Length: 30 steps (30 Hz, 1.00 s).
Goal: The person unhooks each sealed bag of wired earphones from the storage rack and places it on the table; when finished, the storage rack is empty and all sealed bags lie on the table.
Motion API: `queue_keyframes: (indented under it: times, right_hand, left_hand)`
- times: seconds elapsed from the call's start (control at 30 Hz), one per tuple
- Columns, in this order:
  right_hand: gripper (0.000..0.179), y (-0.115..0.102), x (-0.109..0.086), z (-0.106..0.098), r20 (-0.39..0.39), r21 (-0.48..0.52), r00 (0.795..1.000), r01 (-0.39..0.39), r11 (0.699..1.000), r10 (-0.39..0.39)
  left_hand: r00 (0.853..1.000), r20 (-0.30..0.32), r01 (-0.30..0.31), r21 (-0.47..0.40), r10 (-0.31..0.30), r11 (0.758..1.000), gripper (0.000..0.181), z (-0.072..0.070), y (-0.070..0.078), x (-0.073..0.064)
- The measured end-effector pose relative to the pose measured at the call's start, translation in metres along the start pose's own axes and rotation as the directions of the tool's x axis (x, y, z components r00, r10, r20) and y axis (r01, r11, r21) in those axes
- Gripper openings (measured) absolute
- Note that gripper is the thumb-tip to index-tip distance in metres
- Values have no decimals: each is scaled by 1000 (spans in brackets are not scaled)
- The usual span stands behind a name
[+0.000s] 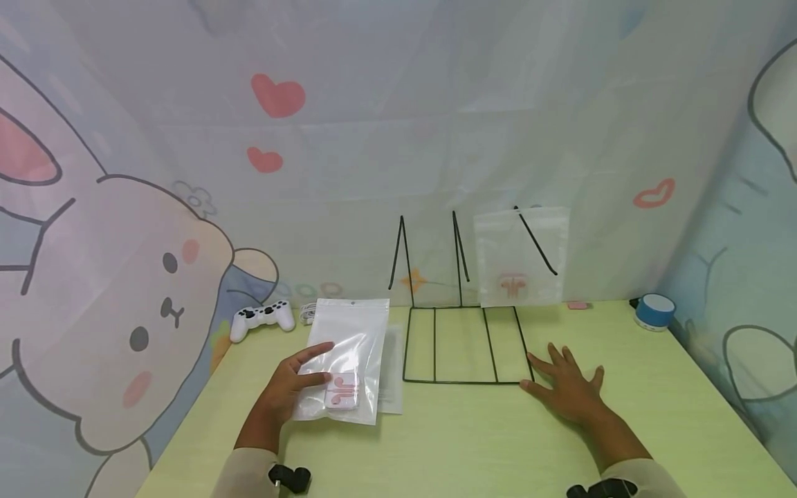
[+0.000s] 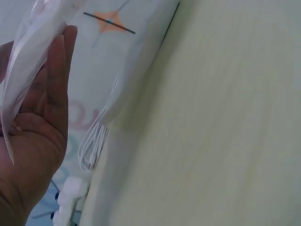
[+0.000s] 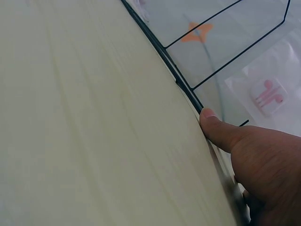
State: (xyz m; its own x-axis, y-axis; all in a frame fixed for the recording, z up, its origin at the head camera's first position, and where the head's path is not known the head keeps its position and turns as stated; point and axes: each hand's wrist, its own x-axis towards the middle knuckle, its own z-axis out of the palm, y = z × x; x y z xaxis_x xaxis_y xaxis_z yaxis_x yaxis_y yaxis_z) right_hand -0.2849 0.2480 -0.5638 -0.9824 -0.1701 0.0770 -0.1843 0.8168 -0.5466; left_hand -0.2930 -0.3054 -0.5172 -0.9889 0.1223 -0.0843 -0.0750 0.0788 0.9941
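Note:
My left hand point(image 1: 289, 384) holds a clear-and-white plastic zip bag point(image 1: 355, 328) by its left side. In the left wrist view, the fingers point(image 2: 57, 89) lie behind the bag point(image 2: 28, 61). A small case with pink earphones point(image 1: 342, 392) shows through the bag's lower part. Behind it, a second plastic bag point(image 1: 391, 373) is partly hidden. My right hand point(image 1: 571, 391), fingers spread, touches the front right corner of a black wire display rack point(image 1: 448, 382). From the rack's right hook hangs another zip bag point(image 1: 495, 256) with pink earphones point(image 1: 513, 285). The left and middle hooks are bare.
A white game controller point(image 1: 263, 318) and a coiled white cable point(image 1: 308, 313) are at the table's back left. At the back right stand a blue-and-white round container point(image 1: 655, 312) and a small pink item point(image 1: 579, 305). A printed cloth backdrop point(image 1: 373, 152) rises behind the table.

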Motion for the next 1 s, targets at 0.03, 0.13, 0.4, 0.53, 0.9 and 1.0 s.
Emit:
queue_keyframes:
  times: [0.03,0.13,0.4,0.53,0.9,1.0]
  right_hand:
    - [78,0,0,0,-2,-2,1000,1,1000,-1]
    - [78,-1,-1,-1,0,-7,1000,-1,1000,1]
    - [78,0,0,2,3,-7,1000,1,1000,-1]
    - [78,1,2,4,4,-10,1000,-1,1000,1]
    - [78,0,0,1,-7,-9,1000,8,1000,-8]
    - [77,-1,-2,0,-10,3,1000,9,1000,-9]
  left_hand:
    - [1000,6,1,2,-1,1000,74,-3,-1,0]
    - [1000,20,-1,15,0,1000,73,-11,-2,-1]
    - [999,13,39,26,-39,999,72,-36,-2,-2]
    - [998,-16,59,50,-59,997,72,-52,-5,-3]
    - [996,13,86,70,-87,994,65,-85,-11,-4]
    - [995,3,99,81,-99,992,66,-89,-11,-3]
